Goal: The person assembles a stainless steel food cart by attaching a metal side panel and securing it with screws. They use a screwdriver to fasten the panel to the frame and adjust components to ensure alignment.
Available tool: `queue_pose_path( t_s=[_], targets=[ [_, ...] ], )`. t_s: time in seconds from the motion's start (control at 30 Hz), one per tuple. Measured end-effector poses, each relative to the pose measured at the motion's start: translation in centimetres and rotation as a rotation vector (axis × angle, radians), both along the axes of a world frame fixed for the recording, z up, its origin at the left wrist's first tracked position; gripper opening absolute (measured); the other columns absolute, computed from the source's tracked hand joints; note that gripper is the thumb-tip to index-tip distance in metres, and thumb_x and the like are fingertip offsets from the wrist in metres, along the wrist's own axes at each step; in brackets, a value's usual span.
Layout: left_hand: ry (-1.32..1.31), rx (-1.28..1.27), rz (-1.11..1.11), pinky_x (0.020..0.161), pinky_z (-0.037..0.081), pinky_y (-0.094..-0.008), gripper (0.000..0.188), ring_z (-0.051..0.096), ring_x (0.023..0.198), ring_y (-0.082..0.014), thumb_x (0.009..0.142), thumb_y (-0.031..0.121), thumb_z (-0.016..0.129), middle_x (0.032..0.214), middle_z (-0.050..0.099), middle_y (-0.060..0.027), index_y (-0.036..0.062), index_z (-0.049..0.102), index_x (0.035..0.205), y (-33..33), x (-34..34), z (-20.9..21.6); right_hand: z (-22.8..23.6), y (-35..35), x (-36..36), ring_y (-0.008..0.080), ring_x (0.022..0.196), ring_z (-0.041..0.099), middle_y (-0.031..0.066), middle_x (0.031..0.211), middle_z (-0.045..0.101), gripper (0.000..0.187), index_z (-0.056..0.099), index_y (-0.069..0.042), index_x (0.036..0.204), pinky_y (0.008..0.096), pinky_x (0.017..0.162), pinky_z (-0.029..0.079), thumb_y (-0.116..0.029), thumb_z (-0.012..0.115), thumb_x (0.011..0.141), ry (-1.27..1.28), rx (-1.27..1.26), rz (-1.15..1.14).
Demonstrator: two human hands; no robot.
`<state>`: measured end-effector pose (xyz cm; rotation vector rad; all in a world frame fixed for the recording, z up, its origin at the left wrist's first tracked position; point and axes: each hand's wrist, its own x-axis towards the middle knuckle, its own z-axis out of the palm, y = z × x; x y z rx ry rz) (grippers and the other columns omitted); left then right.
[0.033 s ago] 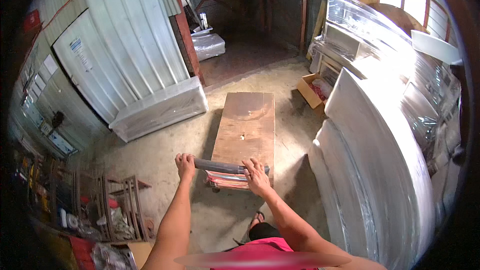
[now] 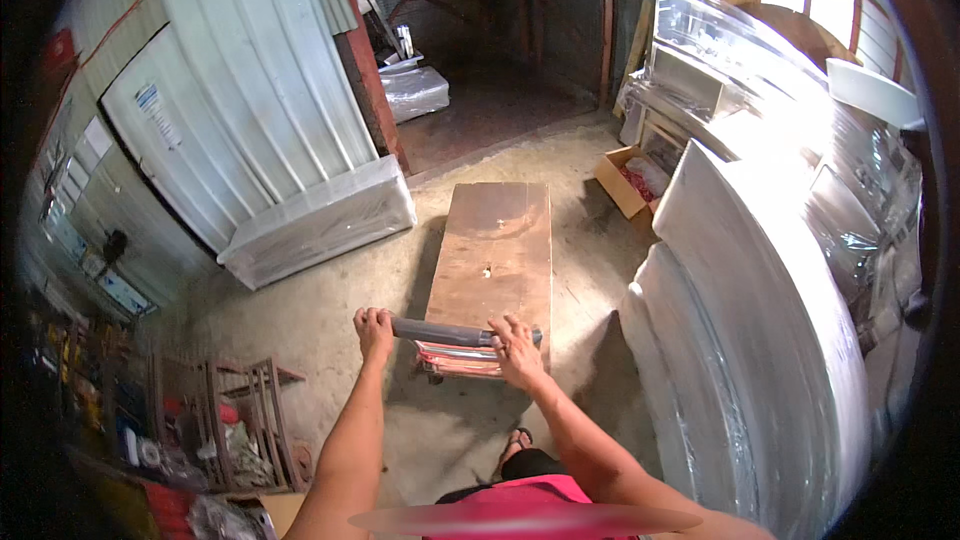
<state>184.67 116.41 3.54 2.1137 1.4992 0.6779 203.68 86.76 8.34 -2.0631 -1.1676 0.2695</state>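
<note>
In front of me stands a platform cart with a long brown wooden deck (image 2: 490,240). Across its near end runs a dark grey padded handlebar (image 2: 440,331). My left hand (image 2: 374,332) is closed around the bar's left end. Near the right end, my right hand (image 2: 517,350) rests over the same bar, fingers curled on top of it. Below the handlebar, layered red, pink and white edges (image 2: 460,358) show at the near end of the cart; what they are I cannot make out.
To the left, a plastic-wrapped long box (image 2: 320,225) lies against corrugated metal panels. Large wrapped curved pieces (image 2: 740,340) line the right side. An open cardboard box (image 2: 625,190) sits beyond the cart's right. Metal frames (image 2: 262,410) stand at lower left, and a dark doorway (image 2: 500,40) lies ahead.
</note>
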Motion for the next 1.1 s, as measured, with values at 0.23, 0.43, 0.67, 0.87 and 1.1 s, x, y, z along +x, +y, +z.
queue_pose_path(
  t_s=[0.23, 0.43, 0.67, 0.87, 1.1],
  targets=[
    [0.087, 0.032, -0.317, 0.117, 0.028, -0.052, 0.041, 0.033, 0.138, -0.0402, 0.103, 0.044, 0.059, 0.137, 0.056, -0.018, 0.0057, 0.06, 0.118, 16.6, 20.4, 0.0, -0.1, 15.4, 21.8, 0.0461, 0.14, 0.04, 0.0249, 0.149, 0.046, 0.037, 0.06, -0.012, 0.139, 0.0526, 0.118, 0.033, -0.028, 0.045, 0.109, 0.012, 0.053, -0.111],
    [-0.122, 0.222, -0.396, 0.111, 0.03, -0.0609, 0.042, 0.036, 0.133, -0.0477, 0.1, 0.047, 0.064, 0.133, 0.056, -0.0249, 0.0088, 0.061, 0.118, 32.6, 40.2, 0.3, -0.8, 31.9, 41.7, 0.0432, 0.139, 0.041, 0.024, 0.148, 0.046, 0.036, 0.061, -0.013, 0.136, 0.051, 0.115, 0.038, -0.031, 0.047, 0.108, -0.042, 0.121, -0.162],
    [0.06, 0.278, -0.288, 0.121, 0.021, -0.0656, 0.046, 0.021, 0.149, -0.057, 0.106, 0.047, 0.049, 0.16, 0.027, -0.0314, 0.0057, 0.058, 0.125, 44.8, 65.6, 5.1, 3.2, 44.1, 56.7, 0.041, 0.139, 0.044, 0.0185, 0.155, 0.042, 0.062, 0.047, -0.018, 0.15, 0.0451, 0.109, 0.047, -0.006, 0.062, 0.092, -0.187, 0.141, -0.341],
    [0.113, 0.395, -0.513, 0.12, 0.025, -0.0623, 0.093, 0.022, 0.149, -0.0517, 0.084, 0.077, 0.065, 0.153, 0.036, -0.0291, 0.0042, 0.05, 0.14, 57.4, 84.8, 6.4, -8.1, 38.8, 67.5, 0.0379, 0.102, 0.065, 0.0185, 0.103, 0.067, 0.029, 0.063, -0.005, 0.123, 0.0419, 0.091, 0.053, -0.009, 0.051, 0.097, 0.279, -0.034, -0.452],
    [0.204, 0.324, -0.489, 0.109, 0.041, -0.06, 0.094, 0.036, 0.14, -0.0408, 0.079, 0.078, 0.069, 0.138, 0.046, -0.0202, 0.007, 0.051, 0.139, 72.8, 108.7, 6.9, -29.4, 34.2, 77.5, 0.0307, 0.075, 0.065, 0.0172, 0.085, 0.068, 0.022, 0.059, -0.006, 0.101, 0.0451, 0.063, 0.054, -0.024, 0.046, 0.103, 1.227, -0.174, -1.192]
  ],
)
